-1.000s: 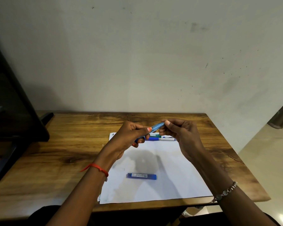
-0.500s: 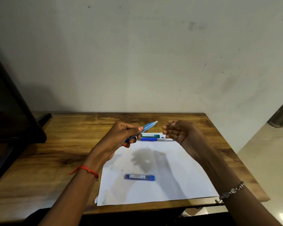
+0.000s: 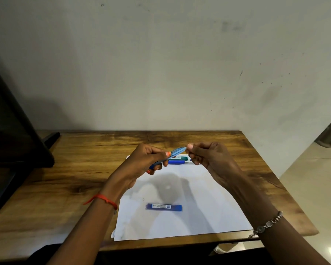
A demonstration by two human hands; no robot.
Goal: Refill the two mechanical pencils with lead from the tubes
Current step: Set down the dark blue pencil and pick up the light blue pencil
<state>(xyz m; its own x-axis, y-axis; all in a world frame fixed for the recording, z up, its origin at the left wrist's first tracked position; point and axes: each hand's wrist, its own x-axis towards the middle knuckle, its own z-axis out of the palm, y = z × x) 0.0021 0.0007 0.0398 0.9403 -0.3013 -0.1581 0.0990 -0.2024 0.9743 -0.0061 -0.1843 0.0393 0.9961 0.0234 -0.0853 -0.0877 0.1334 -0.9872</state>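
My left hand (image 3: pixel 144 163) grips a light blue mechanical pencil (image 3: pixel 177 151) above the table, tilted up to the right. My right hand (image 3: pixel 210 159) pinches the pencil's upper end between thumb and fingers. Whether something small sits in that pinch I cannot tell. Behind the hands, a dark blue pencil (image 3: pixel 177 162) and a green item (image 3: pixel 182 157) lie at the far edge of a white paper sheet (image 3: pixel 208 211). A blue lead tube (image 3: pixel 163 207) lies flat on the sheet, nearer to me, below both hands.
The wooden table (image 3: pixel 69 180) ends at the wall behind and drops off at its right edge. A black monitor with its stand (image 3: pixel 17 148) occupies the left side. Tiled floor (image 3: pixel 313 188) shows to the right.
My right hand, which had drawn away from the pencil with fingers loosely curled, has come back and now pinches the pencil's upper end. My left hand has kept its grip.
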